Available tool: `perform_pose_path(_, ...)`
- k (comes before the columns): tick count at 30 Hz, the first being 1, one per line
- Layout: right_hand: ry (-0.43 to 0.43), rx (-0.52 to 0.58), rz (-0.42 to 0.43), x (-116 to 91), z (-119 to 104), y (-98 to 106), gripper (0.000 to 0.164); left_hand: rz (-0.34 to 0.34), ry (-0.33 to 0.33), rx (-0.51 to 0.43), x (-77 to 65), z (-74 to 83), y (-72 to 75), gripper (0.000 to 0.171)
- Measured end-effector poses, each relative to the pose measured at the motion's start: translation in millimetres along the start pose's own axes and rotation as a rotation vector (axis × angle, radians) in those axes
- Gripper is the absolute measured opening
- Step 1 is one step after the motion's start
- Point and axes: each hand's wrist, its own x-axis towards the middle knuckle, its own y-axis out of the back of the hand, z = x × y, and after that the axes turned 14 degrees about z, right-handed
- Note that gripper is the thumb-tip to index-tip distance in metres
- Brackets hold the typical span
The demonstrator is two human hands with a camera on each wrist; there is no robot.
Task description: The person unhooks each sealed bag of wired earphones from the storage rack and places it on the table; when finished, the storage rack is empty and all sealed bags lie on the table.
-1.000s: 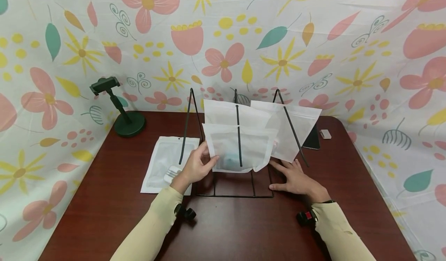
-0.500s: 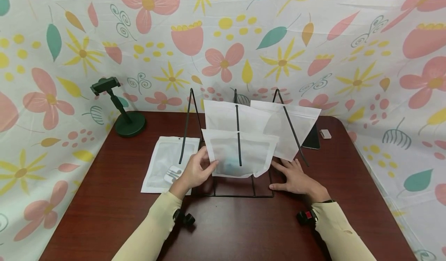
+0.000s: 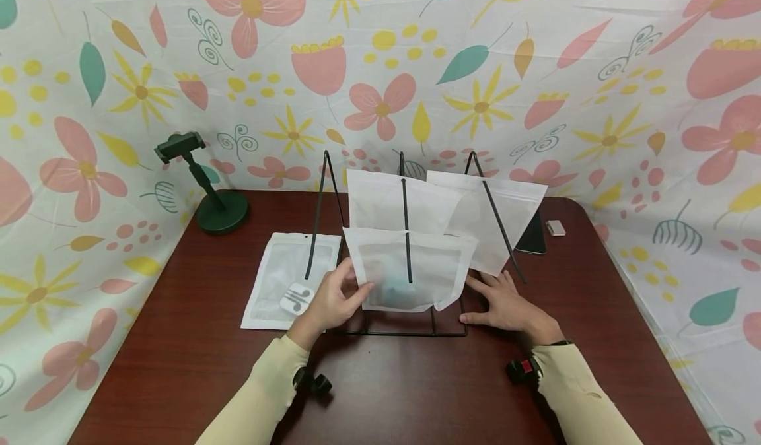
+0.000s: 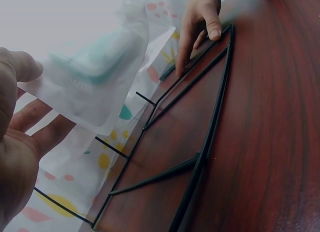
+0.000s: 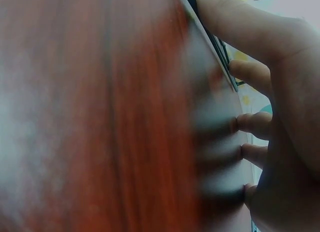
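Observation:
My left hand [image 3: 334, 298] pinches the lower left edge of a white translucent zip pouch [image 3: 436, 267] between thumb and fingers. A teal item [image 4: 95, 59] shows through its film. The pouch stands at the front of a black wire rack [image 3: 408, 253], behind the rack's middle front prong. My right hand [image 3: 505, 303] rests on the table with fingers spread, its thumb at the front right corner of the rack's base. Behind the front pouch, a second white pouch [image 3: 386, 197] stands in the rack, and a third pouch [image 3: 499, 217] leans to the right.
Left of the rack, another white pouch [image 3: 267, 280] lies flat, with white wired earphones in a case [image 3: 296, 298] on it. A dark green phone stand [image 3: 221, 212] is at the back left. A black phone [image 3: 532, 237] and a small white-and-pink block [image 3: 555, 228] lie at the back right.
The front pouch has come down lower in the rack, with my left hand still holding its edge and shifting slightly. My right hand has stayed in place.

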Motion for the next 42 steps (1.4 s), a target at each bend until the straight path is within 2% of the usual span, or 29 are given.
perform_pose_path(8,0.000,-0.008,-0.001,0,0,0,0.091,-0.004,-0.002,-0.004,-5.1,7.1,1.2,0.030)
perform_pose_path(17,0.030,0.001,0.043,-2,-1,0,0.088,-0.008,0.019,0.006,-10.3,10.5,1.2,0.031)
perform_pose_path(28,0.035,-0.015,0.027,0,0,0,0.087,0.004,0.027,-0.021,-18.1,12.4,-2.1,0.032)
perform_pose_path(39,0.025,0.003,0.026,-1,0,0,0.087,-0.002,-0.051,-0.019,-22.0,17.7,-0.3,0.034)
perform_pose_path(42,0.014,0.002,0.017,-1,1,-1,0.086,-0.003,-0.055,-0.023,-23.9,19.2,-0.2,0.034)
